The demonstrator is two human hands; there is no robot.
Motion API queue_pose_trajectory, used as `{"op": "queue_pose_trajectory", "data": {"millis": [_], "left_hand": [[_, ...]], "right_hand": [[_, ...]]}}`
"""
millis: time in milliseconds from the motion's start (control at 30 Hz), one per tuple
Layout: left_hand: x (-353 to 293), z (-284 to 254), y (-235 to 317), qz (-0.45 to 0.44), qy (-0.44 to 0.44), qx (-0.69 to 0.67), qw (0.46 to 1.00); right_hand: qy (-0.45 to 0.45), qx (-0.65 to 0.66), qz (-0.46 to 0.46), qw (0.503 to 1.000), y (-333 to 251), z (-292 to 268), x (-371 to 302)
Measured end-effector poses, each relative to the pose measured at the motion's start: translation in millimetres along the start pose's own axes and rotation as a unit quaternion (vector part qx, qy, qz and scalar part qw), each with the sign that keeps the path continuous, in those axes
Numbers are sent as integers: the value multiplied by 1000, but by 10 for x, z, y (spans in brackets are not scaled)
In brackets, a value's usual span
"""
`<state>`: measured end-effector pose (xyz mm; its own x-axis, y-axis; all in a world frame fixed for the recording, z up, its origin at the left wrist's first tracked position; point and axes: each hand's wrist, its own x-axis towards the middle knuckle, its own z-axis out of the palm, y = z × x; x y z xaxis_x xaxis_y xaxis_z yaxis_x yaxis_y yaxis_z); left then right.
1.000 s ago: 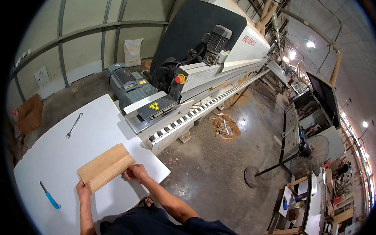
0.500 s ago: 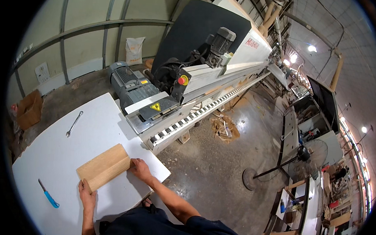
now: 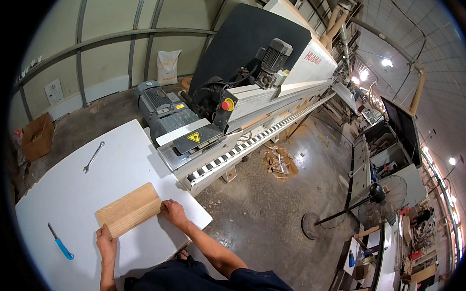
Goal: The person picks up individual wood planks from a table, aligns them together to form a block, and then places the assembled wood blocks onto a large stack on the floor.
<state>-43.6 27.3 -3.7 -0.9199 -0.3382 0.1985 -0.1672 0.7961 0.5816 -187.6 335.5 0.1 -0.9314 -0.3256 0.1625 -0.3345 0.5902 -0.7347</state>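
Observation:
A light brown wooden board [image 3: 129, 209] lies on the white tabletop [image 3: 62, 191]. At its near left corner, my left hand [image 3: 106, 243] grips the edge, thumb on top and the other fingers partly hidden beside it. My right hand [image 3: 173, 212] pinches the right end, fingers curled against the edge. Left of the board lies a utility knife [image 3: 61, 242] with a blue handle. A metal wrench [image 3: 94, 157] rests on the table beyond the board.
A large edge-banding-type machine [image 3: 234, 109] with grey motors and a red stop button [image 3: 227, 105] stands beyond the table. Its long striped conveyor rail [image 3: 254, 138] runs away to the right. A standing fan [image 3: 343, 208] is on the floor at right. A cardboard box [image 3: 37, 137] sits far left.
The whole view has shifted slightly downward. My hands keep their hold on the board, which stays in nearly the same place on the table.

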Motion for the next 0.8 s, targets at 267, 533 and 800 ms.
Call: {"op": "queue_pose_trajectory", "data": {"millis": [267,533,800], "left_hand": [[-19,14,11,-35,7,-10,999],[-17,16,67,-18,-3,-18,1000],[64,55,-183,-99,-26,-365,925]], "right_hand": [[66,-9,-40,997,73,112,31],[44,-18,-25,999,195,125,58],[-132,41,137,981,-1,-54,208]]}}
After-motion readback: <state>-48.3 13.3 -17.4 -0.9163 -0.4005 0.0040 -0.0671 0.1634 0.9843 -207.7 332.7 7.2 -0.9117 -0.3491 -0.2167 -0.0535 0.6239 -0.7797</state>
